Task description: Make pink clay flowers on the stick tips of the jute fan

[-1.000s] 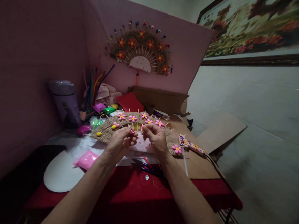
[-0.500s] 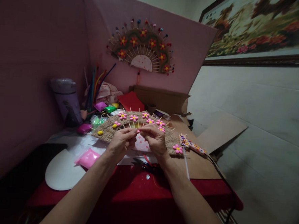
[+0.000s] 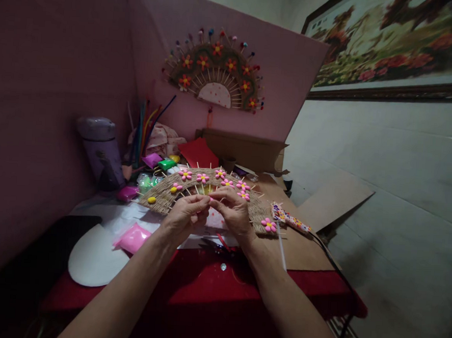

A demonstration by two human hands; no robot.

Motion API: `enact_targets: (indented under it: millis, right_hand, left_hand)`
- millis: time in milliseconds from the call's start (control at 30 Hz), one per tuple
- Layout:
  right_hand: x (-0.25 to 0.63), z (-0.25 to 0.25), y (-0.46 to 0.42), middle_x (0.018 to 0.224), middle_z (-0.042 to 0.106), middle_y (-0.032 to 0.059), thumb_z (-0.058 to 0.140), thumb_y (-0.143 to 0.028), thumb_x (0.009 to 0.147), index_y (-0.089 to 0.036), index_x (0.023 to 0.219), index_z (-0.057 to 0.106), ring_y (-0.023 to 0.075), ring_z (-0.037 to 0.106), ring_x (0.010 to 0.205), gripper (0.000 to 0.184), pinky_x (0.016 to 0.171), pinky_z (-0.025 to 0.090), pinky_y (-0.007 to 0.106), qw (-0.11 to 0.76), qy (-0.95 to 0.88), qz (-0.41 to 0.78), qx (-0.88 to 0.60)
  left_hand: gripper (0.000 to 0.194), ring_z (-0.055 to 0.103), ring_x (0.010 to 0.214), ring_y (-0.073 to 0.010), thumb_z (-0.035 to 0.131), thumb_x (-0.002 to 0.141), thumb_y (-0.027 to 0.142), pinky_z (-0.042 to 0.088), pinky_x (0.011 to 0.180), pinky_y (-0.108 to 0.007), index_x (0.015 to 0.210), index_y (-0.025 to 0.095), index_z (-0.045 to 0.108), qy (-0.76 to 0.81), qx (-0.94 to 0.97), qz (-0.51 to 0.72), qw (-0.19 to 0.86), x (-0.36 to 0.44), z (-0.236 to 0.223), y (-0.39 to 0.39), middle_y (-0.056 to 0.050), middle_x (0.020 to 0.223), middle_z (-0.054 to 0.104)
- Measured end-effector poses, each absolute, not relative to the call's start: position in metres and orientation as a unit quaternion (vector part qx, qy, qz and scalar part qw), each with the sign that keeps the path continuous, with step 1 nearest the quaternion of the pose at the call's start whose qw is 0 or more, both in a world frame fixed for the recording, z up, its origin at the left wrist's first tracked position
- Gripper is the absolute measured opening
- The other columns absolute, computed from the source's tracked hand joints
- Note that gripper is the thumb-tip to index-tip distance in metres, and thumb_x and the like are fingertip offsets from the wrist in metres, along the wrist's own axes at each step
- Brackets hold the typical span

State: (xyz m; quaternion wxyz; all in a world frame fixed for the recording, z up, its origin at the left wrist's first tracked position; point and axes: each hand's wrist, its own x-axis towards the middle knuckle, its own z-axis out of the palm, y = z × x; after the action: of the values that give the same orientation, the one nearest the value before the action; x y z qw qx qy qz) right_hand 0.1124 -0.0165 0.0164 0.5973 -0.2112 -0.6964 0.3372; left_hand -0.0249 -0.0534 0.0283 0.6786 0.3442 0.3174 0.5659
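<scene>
My left hand [image 3: 187, 213] and my right hand [image 3: 233, 213] meet fingertip to fingertip, both closed in a pinch. Between them shows a small bit of pink clay [image 3: 211, 199], mostly covered by the fingers. Just behind lies a fan-shaped piece wound with twine [image 3: 163, 193], thin sticks poking out along its edges. Pink flowers with yellow centres [image 3: 268, 224] dot the twine. At its left side are a yellow clay oval [image 3: 151, 200] and a partly petalled flower [image 3: 176, 187]. The fan's spotted white centre [image 3: 216, 218] is partly hidden by my hands.
A pink clay packet [image 3: 133, 238] and a white rounded board [image 3: 97, 258] lie left. Dark-handled scissors [image 3: 221, 248] are near the front. A patterned glue gun [image 3: 292, 220] trails its cord right. A purple bottle [image 3: 101, 154] stands back left; a finished fan [image 3: 216, 74] hangs behind.
My left fingertips have shifted slightly right and closer to my right fingertips, around the pink clay. The fan and the table items stay where they were.
</scene>
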Motion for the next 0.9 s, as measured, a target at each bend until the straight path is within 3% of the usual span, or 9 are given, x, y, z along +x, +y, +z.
enact_targets:
  millis: [200, 300, 467, 667, 900]
  right_hand:
    - [0.1112, 0.0123, -0.0148, 0.078, 0.055, -0.0006, 0.072, -0.023, 0.071, -0.029, 0.080, 0.073, 0.0129, 0.052, 0.077, 0.011, 0.065, 0.044, 0.027, 0.618, -0.683, 0.332, -0.204]
    - [0.1115, 0.0136, -0.0165, 0.079, 0.056, -0.0001, 0.071, -0.024, 0.073, -0.029, 0.085, 0.073, 0.0131, 0.052, 0.076, 0.013, 0.066, 0.044, 0.027, 0.608, -0.692, 0.329, -0.209]
    - [0.1109, 0.0175, -0.0192, 0.076, 0.059, 0.0001, 0.071, -0.028, 0.072, -0.025, 0.076, 0.071, 0.0132, 0.054, 0.075, 0.004, 0.067, 0.045, 0.028, 0.610, -0.691, 0.319, -0.221]
    - [0.1114, 0.0170, -0.0201, 0.080, 0.060, 0.0007, 0.071, -0.027, 0.072, -0.026, 0.080, 0.071, 0.0141, 0.055, 0.077, 0.008, 0.067, 0.046, 0.028, 0.595, -0.699, 0.333, -0.215]
    - [0.1117, 0.0192, -0.0206, 0.075, 0.061, 0.0002, 0.071, -0.027, 0.073, -0.023, 0.074, 0.068, 0.0138, 0.056, 0.074, 0.005, 0.067, 0.045, 0.028, 0.615, -0.687, 0.311, -0.232]
  left_hand:
    - [0.028, 0.030, 0.039, -0.0006, 0.076, 0.064, 0.032, 0.023, 0.039, -0.015, 0.064, 0.009, 0.059, 0.298, 0.384, 0.556, 0.674, -0.0246, 0.0264, -0.0529, 0.003, 0.049, 0.046]
    - [0.030, 0.033, 0.040, -0.0019, 0.079, 0.059, 0.029, 0.023, 0.039, -0.015, 0.062, 0.011, 0.057, 0.305, 0.372, 0.569, 0.667, -0.0245, 0.0274, -0.0531, 0.004, 0.048, 0.044]
    - [0.033, 0.038, 0.045, -0.0024, 0.078, 0.060, 0.036, 0.028, 0.043, -0.015, 0.069, 0.010, 0.059, 0.318, 0.352, 0.565, 0.675, -0.0234, 0.0275, -0.0537, 0.003, 0.055, 0.048]
    - [0.035, 0.029, 0.039, -0.0010, 0.078, 0.061, 0.037, 0.019, 0.038, -0.016, 0.060, 0.011, 0.054, 0.306, 0.391, 0.567, 0.657, -0.0230, 0.0260, -0.0524, 0.005, 0.048, 0.041]
    - [0.037, 0.035, 0.042, -0.0023, 0.070, 0.067, 0.045, 0.026, 0.040, -0.015, 0.072, 0.010, 0.061, 0.304, 0.350, 0.562, 0.685, -0.0225, 0.0292, -0.0544, 0.003, 0.053, 0.045]
